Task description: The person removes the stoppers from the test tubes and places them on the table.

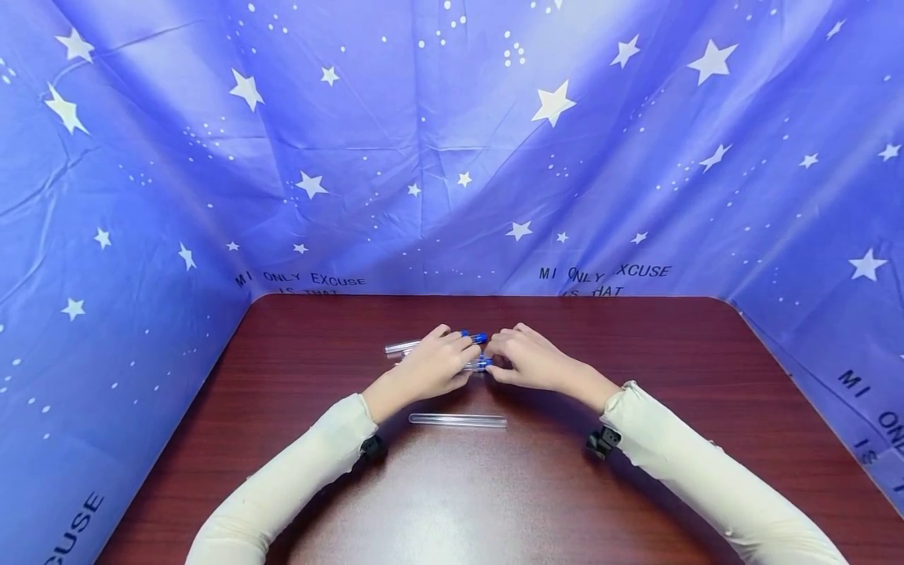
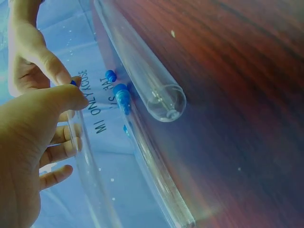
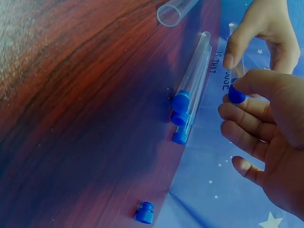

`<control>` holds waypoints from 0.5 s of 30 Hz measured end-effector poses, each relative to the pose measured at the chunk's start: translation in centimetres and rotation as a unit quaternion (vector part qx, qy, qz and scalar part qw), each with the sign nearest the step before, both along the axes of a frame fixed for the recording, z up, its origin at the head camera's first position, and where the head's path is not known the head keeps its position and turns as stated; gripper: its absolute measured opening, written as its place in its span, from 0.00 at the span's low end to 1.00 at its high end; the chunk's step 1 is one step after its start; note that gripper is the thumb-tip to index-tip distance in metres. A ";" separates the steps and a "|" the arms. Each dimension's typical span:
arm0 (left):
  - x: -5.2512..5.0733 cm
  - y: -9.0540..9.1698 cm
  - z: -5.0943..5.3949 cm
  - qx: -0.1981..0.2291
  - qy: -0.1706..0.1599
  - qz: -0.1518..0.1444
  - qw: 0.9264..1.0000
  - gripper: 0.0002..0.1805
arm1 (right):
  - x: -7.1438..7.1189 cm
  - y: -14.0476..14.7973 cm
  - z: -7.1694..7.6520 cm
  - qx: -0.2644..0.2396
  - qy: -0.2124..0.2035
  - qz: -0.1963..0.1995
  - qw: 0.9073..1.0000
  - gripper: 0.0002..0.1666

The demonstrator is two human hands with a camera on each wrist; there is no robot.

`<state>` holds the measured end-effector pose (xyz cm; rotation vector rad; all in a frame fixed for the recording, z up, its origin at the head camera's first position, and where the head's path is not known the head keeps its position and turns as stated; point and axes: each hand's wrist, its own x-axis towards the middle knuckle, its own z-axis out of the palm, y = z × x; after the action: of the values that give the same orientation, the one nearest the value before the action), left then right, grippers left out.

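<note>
My left hand (image 1: 439, 362) pinches a clear tube (image 2: 88, 171) between thumb and fingers near its blue-capped end. At that end, my right hand (image 1: 526, 359) holds the blue cap (image 3: 236, 94) with thumb and index finger; its other fingers are loosely bent. The cap sits at the tube's mouth; how deep cannot be told. Beneath the hands, several tubes with blue caps (image 3: 180, 100) lie side by side on the table. An uncapped tube (image 1: 457, 421) lies crosswise nearer the body, its rounded end to the left and its mouth to the right.
A loose blue cap (image 3: 144, 212) rests on the dark red wooden table (image 1: 636, 471), apart from the tubes. Blue cloth (image 1: 424, 157) with white stars and lettering hangs behind the table and at both sides.
</note>
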<state>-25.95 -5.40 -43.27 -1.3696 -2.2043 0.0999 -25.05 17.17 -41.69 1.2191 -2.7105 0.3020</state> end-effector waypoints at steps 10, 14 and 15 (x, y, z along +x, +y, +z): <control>0.0 0.2 -0.3 0.019 0.024 -0.022 0.999 0.10 | 0.2 0.4 0.2 0.007 0.012 0.015 1.000 0.04; 0.1 0.3 -0.2 0.012 0.021 -0.015 1.000 0.08 | 0.0 0.4 0.0 0.005 0.032 0.025 0.999 0.04; 0.1 0.3 -0.2 0.007 0.018 -0.012 1.000 0.08 | 0.0 0.4 -0.1 0.005 0.036 0.028 0.999 0.04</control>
<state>-25.83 -5.06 -43.49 -1.3755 -2.1540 0.0988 -25.05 17.59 -41.74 1.2841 -2.6237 0.2449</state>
